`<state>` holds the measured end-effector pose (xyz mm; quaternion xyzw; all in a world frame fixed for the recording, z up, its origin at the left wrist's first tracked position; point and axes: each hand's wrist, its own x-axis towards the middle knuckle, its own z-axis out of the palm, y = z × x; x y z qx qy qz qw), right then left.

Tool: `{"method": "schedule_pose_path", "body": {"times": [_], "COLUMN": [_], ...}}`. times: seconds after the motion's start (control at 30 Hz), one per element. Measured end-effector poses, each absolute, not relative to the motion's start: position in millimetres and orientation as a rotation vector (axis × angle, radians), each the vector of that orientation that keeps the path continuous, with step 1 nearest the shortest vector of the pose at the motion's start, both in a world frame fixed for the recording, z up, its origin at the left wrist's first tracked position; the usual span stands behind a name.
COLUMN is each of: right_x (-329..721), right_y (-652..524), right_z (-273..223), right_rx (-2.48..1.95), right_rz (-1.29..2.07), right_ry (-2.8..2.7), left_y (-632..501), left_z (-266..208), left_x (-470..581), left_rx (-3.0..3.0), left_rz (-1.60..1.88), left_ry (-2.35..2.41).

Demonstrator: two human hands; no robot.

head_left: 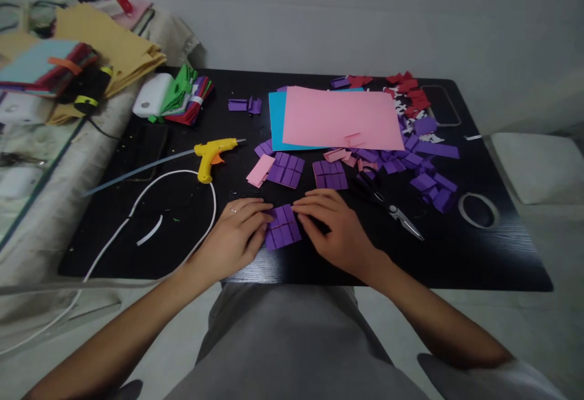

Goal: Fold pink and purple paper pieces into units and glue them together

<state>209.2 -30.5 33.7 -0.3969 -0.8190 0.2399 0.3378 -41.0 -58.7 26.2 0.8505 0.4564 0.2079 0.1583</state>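
Note:
A purple folded-paper square (283,228) with crease-like strips lies near the front of the black table. At its left edge, my left hand (239,226) grips the paper between thumb and fingers. My right hand (333,226) has its thumb and fingertips at the upper right corner of the same square. Just beyond are two similar purple squares, the left one (286,170) and the right one (330,175). A small pink folded piece (260,171) overlaps the left one. Black-handled scissors (393,210) rest right of my right hand.
A yellow glue gun (212,155) with its white cord (150,188) lies at left. Pink (342,117) and blue sheets (276,123) are at the back. Purple paper pieces (424,184) and red scraps (413,98) are heaped right, beside a tape roll (479,210).

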Motion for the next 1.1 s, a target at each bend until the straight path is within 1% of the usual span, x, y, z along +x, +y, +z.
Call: {"method": "schedule_pose_path", "body": {"times": [0.1,0.2,0.33,0.5,0.67,0.77,0.87,0.97,1.1], "right_x": [222.6,233.8,241.9,241.6,238.5,238.1,237.0,232.9,224.1], "right_y": [-28.7,-32.2,-39.3,-44.2,-44.8,-45.0,-45.5,-44.7,-42.7], "right_z": [38.1,34.5,23.4,15.7,14.8,15.2,15.6,16.2,18.0], "right_rx": [-1.104,-1.161,-1.214,-1.232,-1.221,-1.214,-1.227,-1.267,-1.255], "right_rz": [0.621,0.660,0.711,0.773,0.821,0.842,0.889,0.973,0.999], "right_ry": [-2.023,-1.991,-1.974,-1.937,-1.915,-1.896,-1.848,-1.716,-1.625], "left_y": [-54.5,-49.4,-41.5,-32.6,-25.4,-21.8,-19.0,-18.0,-20.6], "left_z": [31.9,32.4,26.6,24.2,32.2,37.4,39.5,40.2,41.3], "left_x": [-28.0,-19.9,-17.1,-17.2,-16.1,-17.8,-21.2,-24.4,-32.0], "left_rx": [2.347,2.362,2.401,2.387,2.305,2.075,1.703,1.397,1.124], "left_rz": [0.582,0.420,0.269,0.211,0.180,0.249,0.378,0.584,0.882], "left_ry": [1.459,1.550,1.578,1.572,1.566,1.493,1.316,1.223,1.269]}}
